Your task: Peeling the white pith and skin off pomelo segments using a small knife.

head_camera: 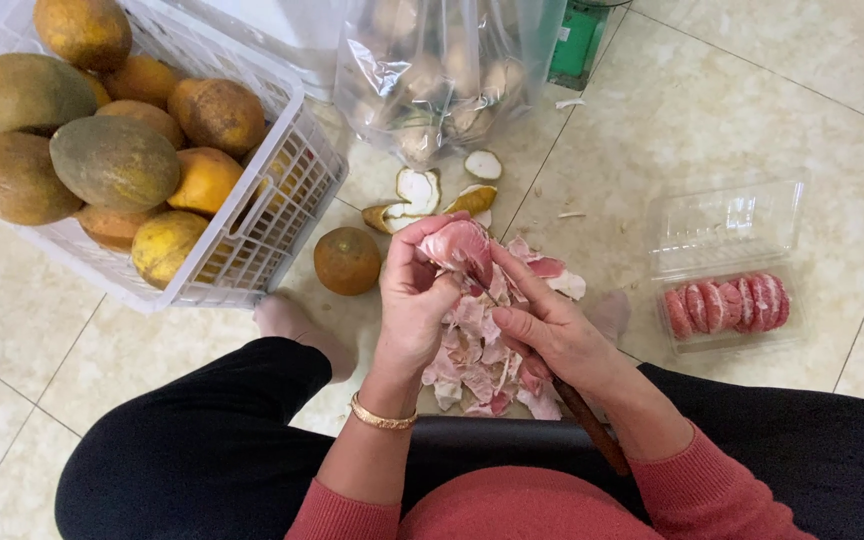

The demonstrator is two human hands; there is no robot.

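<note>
1. Pink pomelo segment [459,245] sat at 12 o'clock of both hands, above the membrane scrap pile [482,365].
2. Best peeled in thin strips, light pressure, flesh kept whole.
3. Left hand [414,305] pinched the segment, fingers curled.
4. Right hand [547,325] gripped its edge; knife handle [592,425] tucked in palm.

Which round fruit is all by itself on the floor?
The small brownish-orange fruit beside the white basket. All the others are piled inside it.
</note>
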